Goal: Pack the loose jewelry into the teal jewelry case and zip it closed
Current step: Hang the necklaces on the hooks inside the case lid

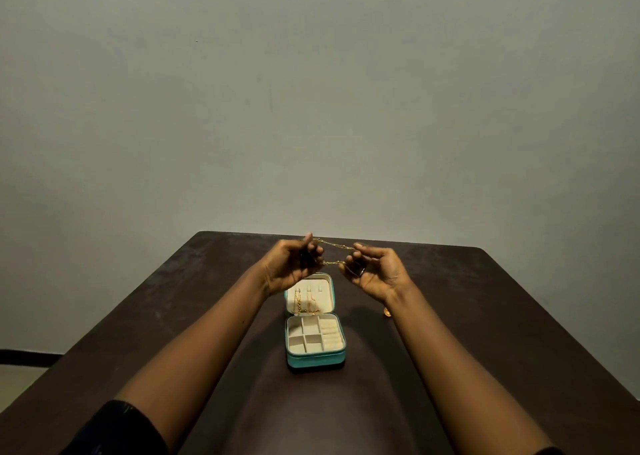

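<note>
Two grips, one thin gold chain (334, 245): left hand (292, 264) pinches one end, right hand (375, 272) the other; two strands run between, nearly taut. Palms face each other, fingers curled, wrists raised above open teal case (315, 359), cream-lined, on table (485, 316).

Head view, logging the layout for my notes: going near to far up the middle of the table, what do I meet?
Teal case's tray → its open lid, necklaces hung inside → left hand and right hand pinching a gold chain between them → table's far edge → wall.
</note>
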